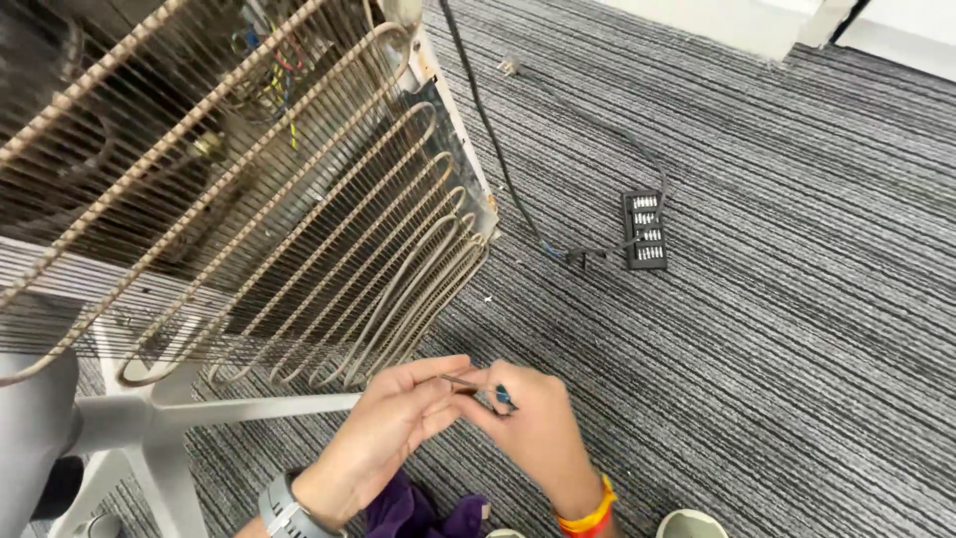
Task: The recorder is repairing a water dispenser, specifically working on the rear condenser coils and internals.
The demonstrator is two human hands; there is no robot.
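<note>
My left hand [398,418] pinches the shaft of a small screwdriver [478,387]; my right hand [533,423] closes round its handle. Both sit just below the coil [299,219], above the carpet [797,349].

Screwdriver [480,389] mostly hidden between both hands; condenser coil [249,189] cut off at left
</note>
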